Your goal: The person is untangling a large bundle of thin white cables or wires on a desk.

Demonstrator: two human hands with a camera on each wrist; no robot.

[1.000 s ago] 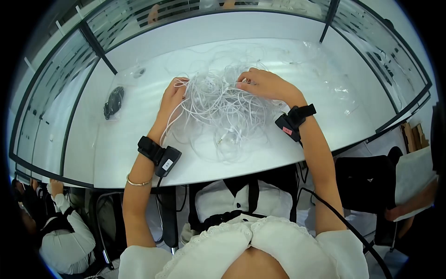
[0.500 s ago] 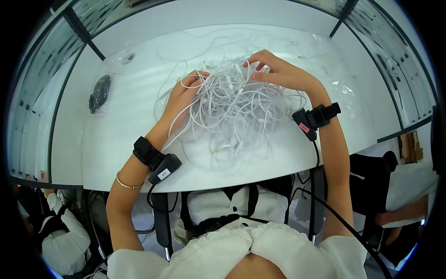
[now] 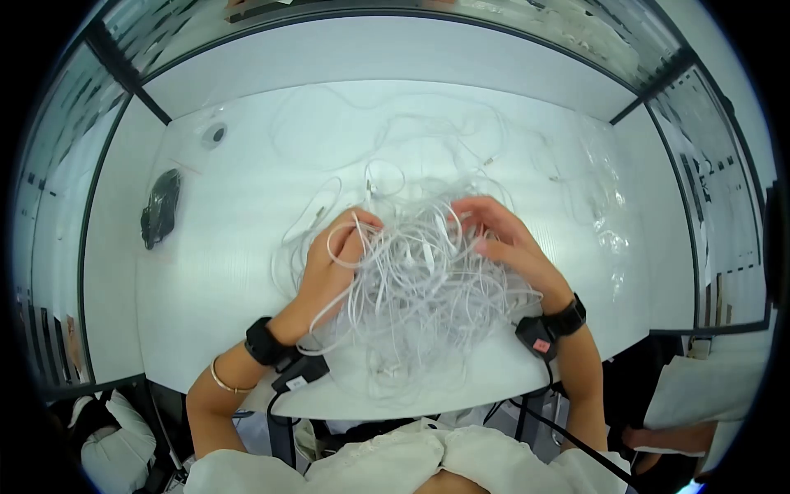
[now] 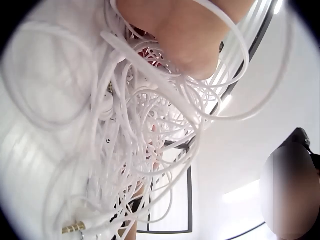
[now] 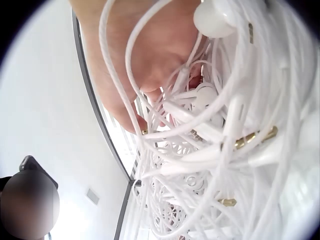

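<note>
A large tangle of white earphones (image 3: pixel 420 280) lies heaped on the white table between the two hands. White earbuds (image 5: pixel 212 20) and gold jack plugs (image 5: pixel 257 137) show among the cords in the right wrist view. At the heap's left side my left hand (image 3: pixel 329 259) grips some cords with curled fingers, and a loop of cord runs over its back. Its fingertips are hidden in the left wrist view. My right hand (image 3: pixel 514 243) is at the heap's upper right, thumb and bent fingers apart, with fingertips among the cords.
Black items in a clear bag (image 3: pixel 160 210) lie at the table's left, and a small bag with a dark piece (image 3: pixel 216 134) lies behind it. Clear plastic bags (image 3: pixel 605 206) are at the right. Low white walls (image 3: pixel 395 53) enclose the table's back and sides.
The head view has shifted, so the table sits lower in it. My right hand has lifted from the heap and spread, then come back down to the cords. The left hand stays at the heap's left.
</note>
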